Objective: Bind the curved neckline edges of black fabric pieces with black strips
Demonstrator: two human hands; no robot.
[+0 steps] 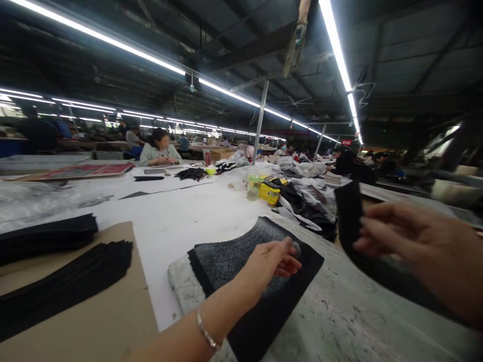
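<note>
My left hand (269, 261), with a silver bracelet at the wrist, is over a dark textured piece of material (234, 261). Its fingers are closed around a small grey round object (297, 248), whose kind I cannot make out. Under the textured piece lies plain black material (305, 266), on a pale stone-like slab (332, 317). At the right, my right hand (400, 241) pinches a curved black strip of material (349, 213) between thumb and fingers, raised above the slab; the hand is slightly blurred.
Stacked black pieces (71, 281) lie on brown cardboard (124, 301) at left. Beyond the slab stand a clear jar (253, 187) and a yellow container (268, 192), beside a heap of black scraps (309, 201). A co-worker (160, 148) sits across the white table (181, 211).
</note>
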